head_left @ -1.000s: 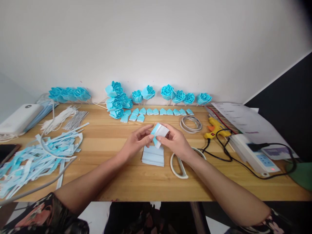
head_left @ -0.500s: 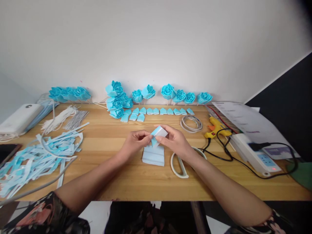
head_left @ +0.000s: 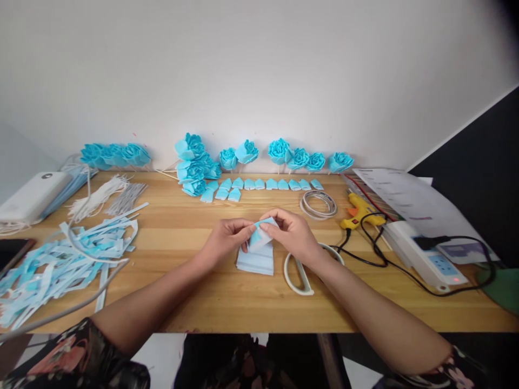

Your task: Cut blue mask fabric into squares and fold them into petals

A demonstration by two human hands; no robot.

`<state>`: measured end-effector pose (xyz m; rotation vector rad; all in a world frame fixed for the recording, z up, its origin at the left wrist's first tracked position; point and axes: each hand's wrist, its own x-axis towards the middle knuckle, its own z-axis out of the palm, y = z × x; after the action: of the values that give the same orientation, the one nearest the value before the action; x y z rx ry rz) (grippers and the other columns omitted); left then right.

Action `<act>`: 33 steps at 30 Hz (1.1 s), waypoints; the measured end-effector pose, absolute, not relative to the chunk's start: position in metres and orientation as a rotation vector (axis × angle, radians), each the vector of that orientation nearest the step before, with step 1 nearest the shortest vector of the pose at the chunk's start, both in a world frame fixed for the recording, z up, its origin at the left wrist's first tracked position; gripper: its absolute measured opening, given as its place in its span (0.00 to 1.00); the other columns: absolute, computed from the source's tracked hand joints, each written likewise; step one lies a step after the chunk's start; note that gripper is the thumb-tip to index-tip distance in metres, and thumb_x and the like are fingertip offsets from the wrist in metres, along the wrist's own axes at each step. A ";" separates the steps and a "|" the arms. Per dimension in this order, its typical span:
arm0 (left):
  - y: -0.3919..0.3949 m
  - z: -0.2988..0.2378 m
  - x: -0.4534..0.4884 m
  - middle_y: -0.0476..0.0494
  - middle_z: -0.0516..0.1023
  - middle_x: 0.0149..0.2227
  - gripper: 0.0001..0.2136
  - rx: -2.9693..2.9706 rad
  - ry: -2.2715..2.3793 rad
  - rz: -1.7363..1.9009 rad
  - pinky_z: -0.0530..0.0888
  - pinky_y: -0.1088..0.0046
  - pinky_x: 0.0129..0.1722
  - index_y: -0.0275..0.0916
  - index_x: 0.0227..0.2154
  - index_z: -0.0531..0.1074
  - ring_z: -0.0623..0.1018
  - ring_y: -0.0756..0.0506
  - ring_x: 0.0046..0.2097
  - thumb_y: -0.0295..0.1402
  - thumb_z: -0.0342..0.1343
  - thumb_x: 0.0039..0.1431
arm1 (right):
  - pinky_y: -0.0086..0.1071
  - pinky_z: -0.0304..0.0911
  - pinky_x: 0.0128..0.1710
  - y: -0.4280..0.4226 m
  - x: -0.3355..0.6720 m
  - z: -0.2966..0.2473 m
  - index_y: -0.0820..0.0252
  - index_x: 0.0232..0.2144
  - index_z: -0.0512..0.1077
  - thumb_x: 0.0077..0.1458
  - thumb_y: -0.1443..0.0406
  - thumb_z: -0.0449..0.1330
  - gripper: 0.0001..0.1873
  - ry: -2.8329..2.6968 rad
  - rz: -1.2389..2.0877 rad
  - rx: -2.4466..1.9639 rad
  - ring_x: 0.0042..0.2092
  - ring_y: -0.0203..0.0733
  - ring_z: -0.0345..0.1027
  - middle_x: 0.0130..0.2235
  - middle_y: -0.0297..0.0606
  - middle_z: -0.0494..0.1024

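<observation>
Left hand (head_left: 229, 240) and right hand (head_left: 292, 233) pinching, between them, one partly folded blue sheet (head_left: 258, 241); folded, pointed pieces (head_left: 271, 184), seemingly done, lie in rows beyond the hands, before blue flowers (head_left: 279, 152), while flat sheets (head_left: 255, 263), apparently unfolded, remain just below.

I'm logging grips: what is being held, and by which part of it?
A small light-blue piece of sheet: the left hand pinches its left edge, the right hand its right side, thumb over its face.

Wooden table (head_left: 178, 308) against pale wall (head_left: 259, 70).
</observation>
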<state>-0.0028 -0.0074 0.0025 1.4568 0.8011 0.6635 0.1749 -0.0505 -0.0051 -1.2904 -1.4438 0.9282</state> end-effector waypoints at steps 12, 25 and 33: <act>-0.003 -0.010 -0.004 0.49 0.71 0.19 0.15 1.153 0.769 0.673 0.69 0.76 0.22 0.33 0.23 0.73 0.70 0.52 0.20 0.43 0.62 0.49 | 0.37 0.65 0.44 -0.054 0.176 0.001 0.53 0.35 0.74 0.53 0.74 0.52 0.15 -1.881 0.262 -1.141 0.42 0.42 0.72 0.38 0.36 0.78; -0.002 -0.007 -0.005 0.49 0.75 0.24 0.16 1.289 0.758 0.734 0.69 0.76 0.26 0.34 0.30 0.76 0.71 0.52 0.23 0.45 0.62 0.51 | 0.37 0.66 0.43 -0.053 0.177 0.000 0.53 0.35 0.74 0.54 0.74 0.53 0.14 -1.907 0.220 -1.151 0.42 0.42 0.72 0.39 0.36 0.79; -0.001 -0.007 -0.004 0.51 0.73 0.23 0.14 1.286 0.809 0.771 0.66 0.78 0.24 0.34 0.29 0.75 0.69 0.54 0.22 0.42 0.63 0.50 | 0.37 0.65 0.47 -0.055 0.178 0.002 0.53 0.37 0.75 0.54 0.72 0.54 0.13 -1.913 0.357 -1.138 0.44 0.43 0.72 0.41 0.37 0.79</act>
<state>-0.0042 -0.0012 -0.0071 1.2865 0.8094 0.7707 0.1778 -0.0553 0.0016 -1.1385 -1.9129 0.3573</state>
